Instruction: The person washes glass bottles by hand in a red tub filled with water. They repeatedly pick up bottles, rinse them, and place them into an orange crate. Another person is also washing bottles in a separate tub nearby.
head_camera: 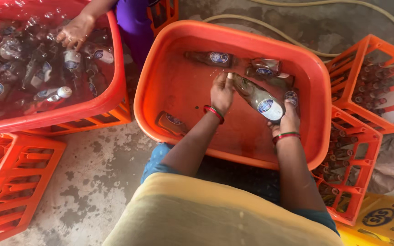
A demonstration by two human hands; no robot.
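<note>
Two big orange-red tubs sit on the floor: one tub [160, 91] in the middle and a second tub [110, 98] at the upper left. The middle one holds five glass bottles [258, 98]. The left one holds many more, too jumbled underwater to count. Four orange crates [370, 50] and one yellow crate [384, 218] are around them. Three hands show, and two hoses [261, 27] lie along the far edge.
</note>
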